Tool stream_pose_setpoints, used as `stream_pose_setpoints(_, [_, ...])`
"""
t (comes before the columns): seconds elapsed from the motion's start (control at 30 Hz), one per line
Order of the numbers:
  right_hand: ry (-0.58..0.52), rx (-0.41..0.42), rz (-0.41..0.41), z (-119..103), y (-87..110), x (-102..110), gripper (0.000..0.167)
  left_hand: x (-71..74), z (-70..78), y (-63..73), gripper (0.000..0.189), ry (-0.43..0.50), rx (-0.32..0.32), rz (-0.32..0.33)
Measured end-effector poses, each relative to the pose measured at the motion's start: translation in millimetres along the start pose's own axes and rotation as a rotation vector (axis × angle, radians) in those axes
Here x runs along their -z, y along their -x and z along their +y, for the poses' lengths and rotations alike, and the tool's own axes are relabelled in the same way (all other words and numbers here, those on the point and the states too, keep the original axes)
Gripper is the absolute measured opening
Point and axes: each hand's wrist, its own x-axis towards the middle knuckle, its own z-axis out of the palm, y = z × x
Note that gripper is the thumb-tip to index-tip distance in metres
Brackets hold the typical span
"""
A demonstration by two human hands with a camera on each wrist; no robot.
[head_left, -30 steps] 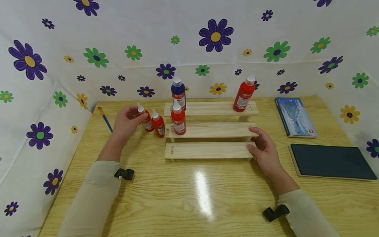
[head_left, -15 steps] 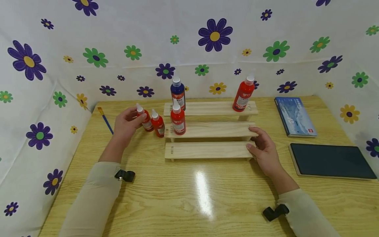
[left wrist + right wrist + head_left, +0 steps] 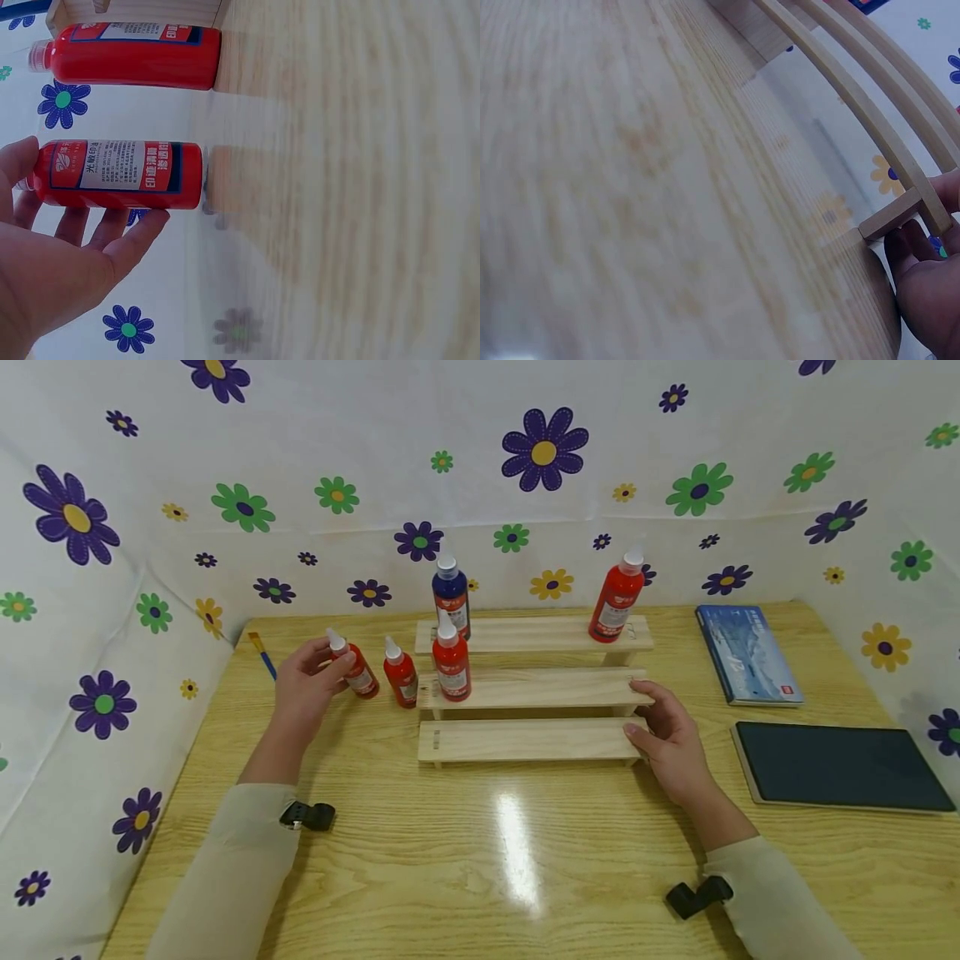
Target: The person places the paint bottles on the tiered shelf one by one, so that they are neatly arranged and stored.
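Note:
My left hand (image 3: 306,689) holds a small red ink bottle (image 3: 362,678) by its upper part, thumb on one side and fingers on the other. In the left wrist view this ink bottle (image 3: 120,174) has a printed label; whether its base touches the table I cannot tell. A second red ink bottle (image 3: 402,681) stands between it and the three-tier wooden rack (image 3: 532,741). At the rack's right end, my right hand (image 3: 671,747) grips the steps, with the thumb on the lowest one. The right wrist view shows these fingers (image 3: 919,240) beside a rack leg.
A blue bottle (image 3: 451,597) and a larger red bottle (image 3: 618,602) stand on the top tier, another red bottle (image 3: 452,668) on the middle one. A paintbrush (image 3: 262,656) lies far left. To the right lie a blue book (image 3: 750,656) and a dark flat tablet-like board (image 3: 840,767).
My left hand has moved left with the red ink bottle, widening the gap to the second small bottle. My right hand and the rack have stayed in place.

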Motion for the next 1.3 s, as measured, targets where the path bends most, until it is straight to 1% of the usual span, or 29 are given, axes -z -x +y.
stream_pose_setpoints(0.13, [0.003,0.005,0.001,0,-0.4,0,0.053,4.3,0.0,6.4,0.047,-0.001,-0.035,0.004])
stream_pose_setpoints(0.23, [0.0,0.006,0.003,-1,-0.5,0,0.053,7.2,0.7,13.1,0.046,0.002,-0.059,-0.005])
stream_pose_setpoints(0.33, [-0.006,0.004,0.003,-1,-0.5,0,0.053,9.6,1.4,20.5,0.049,-0.009,-0.075,-0.026])
stream_pose_setpoints(0.47, [-0.008,0.004,0.001,0,-0.3,0,0.053,10.9,2.5,30.8,0.05,-0.055,-0.107,-0.056])
stream_pose_setpoints(0.63, [-0.009,0.002,0.001,1,0.0,1,0.053,11.0,4.1,42.7,0.044,-0.074,-0.151,-0.085])
stream_pose_setpoints(0.8, [-0.006,0.002,-0.001,2,0.4,1,0.053,12.8,7.1,53.8,0.037,-0.056,-0.167,-0.098])
stream_pose_setpoints(1.07, [-0.02,0.005,0.0,3,0.4,1,0.053,11.9,15.3,74.5,0.037,-0.051,-0.177,-0.126])
stream_pose_setpoints(1.17, [-0.023,0.005,-0.001,4,0.2,1,0.053,9.6,19.4,80.9,0.035,-0.018,-0.179,-0.136])
stream_pose_setpoints(1.3, [-0.024,0.004,0.0,3,0.0,1,0.053,5.6,23.9,88.0,0.032,0.056,-0.191,-0.163])
